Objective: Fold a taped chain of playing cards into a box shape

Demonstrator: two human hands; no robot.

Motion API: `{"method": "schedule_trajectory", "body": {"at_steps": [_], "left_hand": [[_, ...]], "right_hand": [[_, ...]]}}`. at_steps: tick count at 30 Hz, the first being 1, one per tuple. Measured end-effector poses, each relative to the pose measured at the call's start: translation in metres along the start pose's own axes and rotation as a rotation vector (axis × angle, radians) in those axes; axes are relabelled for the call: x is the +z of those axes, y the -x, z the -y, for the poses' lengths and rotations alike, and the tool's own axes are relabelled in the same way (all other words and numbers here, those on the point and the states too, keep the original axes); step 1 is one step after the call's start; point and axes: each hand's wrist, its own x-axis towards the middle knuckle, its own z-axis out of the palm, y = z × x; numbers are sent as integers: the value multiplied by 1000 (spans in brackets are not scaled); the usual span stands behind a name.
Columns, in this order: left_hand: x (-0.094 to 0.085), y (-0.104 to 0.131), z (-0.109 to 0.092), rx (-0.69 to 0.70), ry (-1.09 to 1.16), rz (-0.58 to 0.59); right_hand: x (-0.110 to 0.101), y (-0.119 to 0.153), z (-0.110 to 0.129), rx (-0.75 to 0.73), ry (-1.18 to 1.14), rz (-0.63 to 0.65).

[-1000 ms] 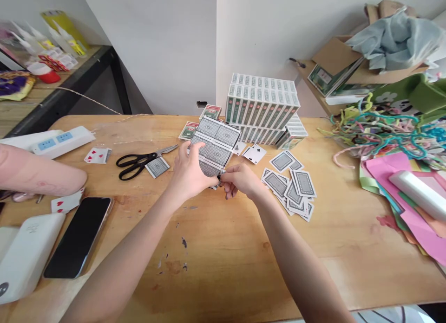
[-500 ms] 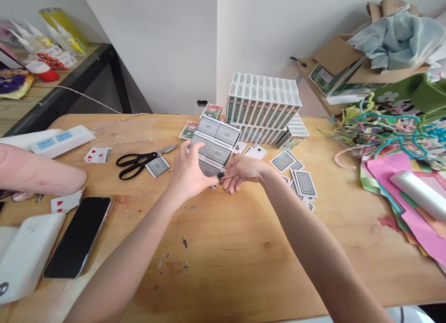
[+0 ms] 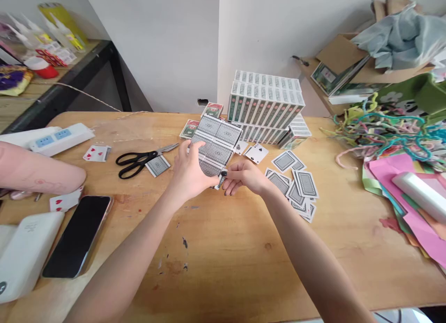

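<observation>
A boxy structure of playing cards (image 3: 215,144) with grey patterned backs stands tilted near the middle of the table. My left hand (image 3: 190,174) grips its left side, thumb along the lower edge and fingers curled around the side. At the lower right corner my right hand (image 3: 244,177) pinches the structure's edge between thumb and fingers; the exact contact is partly hidden. Loose face-down cards (image 3: 294,188) lie right of my right hand, and a face-up spade card (image 3: 257,153) lies behind it. Black-handled scissors (image 3: 137,163) rest left of my left hand, over a folded card (image 3: 158,165).
Stacked card boxes (image 3: 266,100) stand at the back, with red card packs (image 3: 190,129) beside them. A phone (image 3: 78,237), a white power bank (image 3: 31,255), a pink bottle (image 3: 42,169) and a power strip (image 3: 62,138) sit left. Pipe cleaners (image 3: 390,128) and coloured paper (image 3: 393,179) lie right.
My right hand has shifted slightly, its fingers drawn closer together at the structure's lower corner. My left hand keeps its hold. The view has moved a little.
</observation>
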Motion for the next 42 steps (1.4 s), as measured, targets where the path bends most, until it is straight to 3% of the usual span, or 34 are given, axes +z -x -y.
{"method": "schedule_trajectory", "body": {"at_steps": [6,13,17,19,22,24,27,32,39,42], "left_hand": [[0,1,1,10,13,-4],[1,-1,5,38,22,-13],[0,-1,4,-1,16,1],[0,0,3,-8,25,4],[-1,0,3,4,33,5],[-3,0,4,2,14,18],[-7,1,8,6,-31,63],[-18,3,22,137,-91,136],[-37,3,35,333,-93,328],[-38,12,37,379,-44,282]], "right_hand": [[4,0,7,32,75,-36],[-2,-2,9,-74,151,90],[-2,-4,3,-96,150,23],[-1,-4,-1,-149,140,-49],[3,-2,-10,-339,76,-158],[4,-1,-17,-444,47,-164],[5,-1,-28,-484,69,-111],[13,-6,-45,-533,171,-146],[38,-8,-64,-536,278,-165],[45,-7,-70,-522,253,-171]]}}
